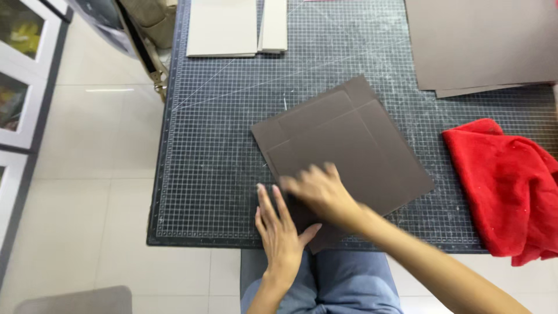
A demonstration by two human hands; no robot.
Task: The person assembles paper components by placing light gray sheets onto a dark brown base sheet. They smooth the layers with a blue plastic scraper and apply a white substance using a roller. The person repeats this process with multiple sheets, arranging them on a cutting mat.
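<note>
On the cutting mat, 2 flat, spread hands, left hand and right hand, press the brown card sheet (light, stiff, likely slippery); best gripped by its edges.

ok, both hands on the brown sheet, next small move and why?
Probably slide the right hand outward along the brown sheet, pressing it flat. The left hand already pins its near corner on the cutting mat, and scored lines show on the sheet.

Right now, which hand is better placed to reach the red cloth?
Probably the right hand: its arm comes in from the red cloth's side. The left hand lies flat at the brown sheet's near-left edge.
</note>
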